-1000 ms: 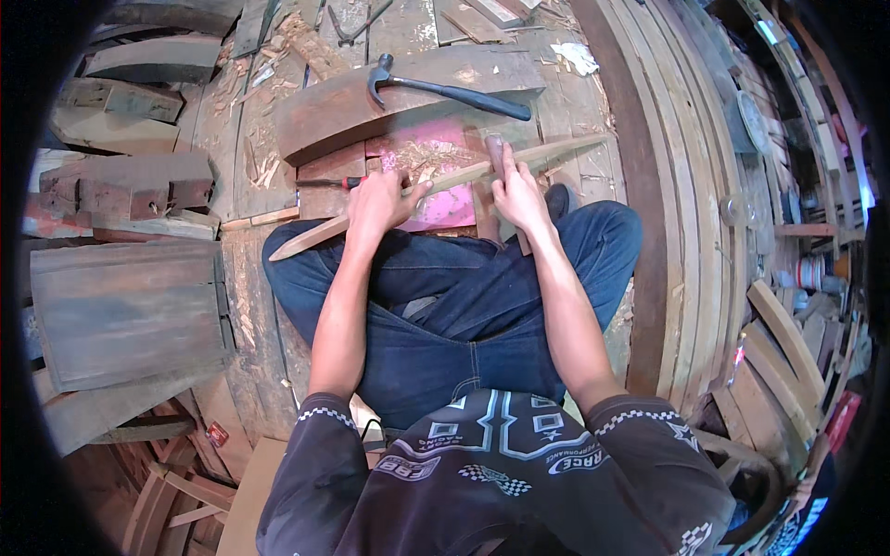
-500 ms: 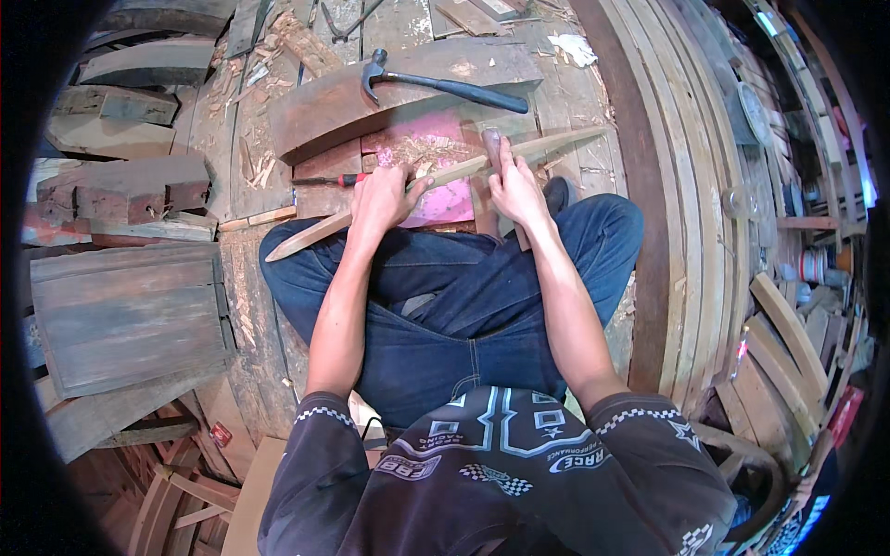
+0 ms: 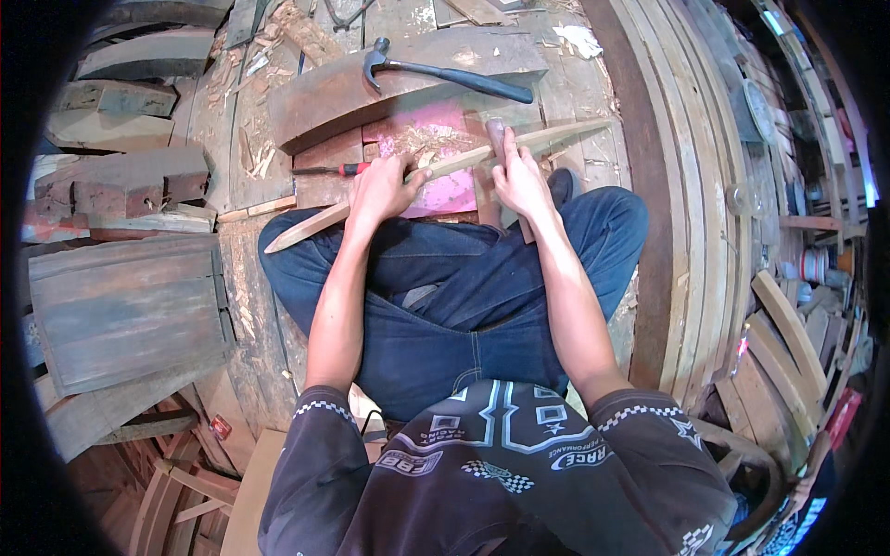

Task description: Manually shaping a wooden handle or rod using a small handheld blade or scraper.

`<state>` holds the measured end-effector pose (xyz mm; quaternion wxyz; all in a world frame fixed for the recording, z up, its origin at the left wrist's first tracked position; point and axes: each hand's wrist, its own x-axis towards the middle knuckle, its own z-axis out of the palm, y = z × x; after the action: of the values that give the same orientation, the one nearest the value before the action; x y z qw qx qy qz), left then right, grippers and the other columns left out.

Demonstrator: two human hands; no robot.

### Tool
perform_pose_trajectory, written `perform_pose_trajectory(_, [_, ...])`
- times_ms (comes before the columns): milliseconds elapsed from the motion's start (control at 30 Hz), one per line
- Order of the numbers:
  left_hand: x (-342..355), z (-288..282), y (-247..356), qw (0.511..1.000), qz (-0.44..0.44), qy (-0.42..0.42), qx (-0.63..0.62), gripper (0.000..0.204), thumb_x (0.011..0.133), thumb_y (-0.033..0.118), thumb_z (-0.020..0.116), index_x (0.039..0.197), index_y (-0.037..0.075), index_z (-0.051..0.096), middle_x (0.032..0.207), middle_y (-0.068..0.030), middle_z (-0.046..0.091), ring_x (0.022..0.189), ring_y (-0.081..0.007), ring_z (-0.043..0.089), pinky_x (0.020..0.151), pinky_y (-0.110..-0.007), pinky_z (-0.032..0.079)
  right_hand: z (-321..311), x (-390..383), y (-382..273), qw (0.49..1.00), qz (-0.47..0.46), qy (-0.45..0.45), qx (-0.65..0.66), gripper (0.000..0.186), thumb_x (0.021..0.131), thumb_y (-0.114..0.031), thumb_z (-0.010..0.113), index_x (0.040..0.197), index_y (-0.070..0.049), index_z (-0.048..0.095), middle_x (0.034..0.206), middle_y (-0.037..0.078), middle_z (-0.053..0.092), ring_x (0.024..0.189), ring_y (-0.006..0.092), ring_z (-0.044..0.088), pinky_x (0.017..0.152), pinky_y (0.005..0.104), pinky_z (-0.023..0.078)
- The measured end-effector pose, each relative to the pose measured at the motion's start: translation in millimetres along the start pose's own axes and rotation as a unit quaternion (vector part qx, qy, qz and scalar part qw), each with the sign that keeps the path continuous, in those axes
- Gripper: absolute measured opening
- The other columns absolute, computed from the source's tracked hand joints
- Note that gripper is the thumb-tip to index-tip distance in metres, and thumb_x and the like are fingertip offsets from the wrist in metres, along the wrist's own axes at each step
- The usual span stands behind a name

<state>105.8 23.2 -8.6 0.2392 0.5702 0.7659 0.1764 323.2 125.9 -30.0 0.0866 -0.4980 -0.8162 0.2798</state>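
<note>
A long, narrow strip of pale wood (image 3: 454, 160), tapered at its ends, lies slantwise over my left thigh and the floor in front of me. My left hand (image 3: 378, 193) is closed around it left of the middle, knuckles up. In my right hand (image 3: 523, 188) is a flat brownish bar (image 3: 496, 139), set crosswise on the strip. The index finger stretches along the bar, and its lower end shows below my palm. Whether the bar is a file or a piece of wood I cannot tell. Just beyond my left hand lies a red-and-black-handled tool (image 3: 345, 170).
A claw hammer (image 3: 454, 79) rests on a thick curved timber (image 3: 324, 116) ahead. Wood shavings cover a pink patch (image 3: 440, 199) beneath the strip. Long planks (image 3: 691, 213) run along my right; curved wooden blocks (image 3: 120, 185) and a dark wooden panel (image 3: 125, 306) lie left.
The whole view has shifted slightly. Both hands keep their grips, and the bar stays across the strip with hardly any visible movement along it.
</note>
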Motion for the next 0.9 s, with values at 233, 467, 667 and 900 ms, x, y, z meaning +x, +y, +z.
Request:
perform_pose_trajectory(233, [-1, -4, -1, 0.999, 0.003, -0.023, -0.027, 0.031, 0.084, 0.036, 0.066, 0.091, 0.005, 0.066, 0.080, -0.0188, 0.067, 0.081, -0.0369, 0.065, 0.069, -0.048, 0.049, -2, -1, -1, 1.000, 0.005, -0.021, 0.011, 0.072, 0.085, -0.017, 0.050, 0.148, 0.001, 0.018, 0.131, 0.042, 0.038, 0.117, 0.0504, 0.049, 0.101, 0.0466, 0.042])
perform_pose_trajectory(467, [-2, 4, -6, 0.998, 0.004, -0.004, -0.057, 0.033, 0.081, 0.033, 0.071, 0.086, 0.001, 0.065, 0.078, -0.0189, 0.065, 0.078, -0.0337, 0.065, 0.071, -0.041, 0.048, 8, 0, 5, 1.000, -0.003, -0.002, -0.012, 0.069, 0.087, -0.017, 0.049, 0.148, -0.001, 0.020, 0.124, 0.036, 0.046, 0.113, 0.0469, 0.052, 0.098, 0.0453, 0.042])
perform_pose_trajectory(667, [3, 7, -6, 0.997, -0.028, -0.015, -0.075, 0.033, 0.082, 0.033, 0.070, 0.085, 0.000, 0.066, 0.079, -0.0175, 0.066, 0.078, -0.0300, 0.066, 0.073, -0.039, 0.049, 9, 2, 9, 1.000, -0.011, 0.003, -0.021, 0.072, 0.086, -0.016, 0.050, 0.148, -0.002, 0.018, 0.125, 0.036, 0.046, 0.113, 0.0475, 0.052, 0.098, 0.0457, 0.043])
perform_pose_trajectory(900, [6, 11, -13, 0.996, -0.027, -0.013, -0.089, 0.033, 0.083, 0.032, 0.070, 0.084, -0.001, 0.067, 0.077, -0.0171, 0.067, 0.077, -0.0289, 0.066, 0.073, -0.038, 0.049, 0, 1, 1, 0.999, 0.012, -0.038, -0.002, 0.073, 0.085, -0.020, 0.050, 0.149, -0.003, 0.018, 0.132, 0.041, 0.038, 0.115, 0.0500, 0.051, 0.100, 0.0470, 0.043])
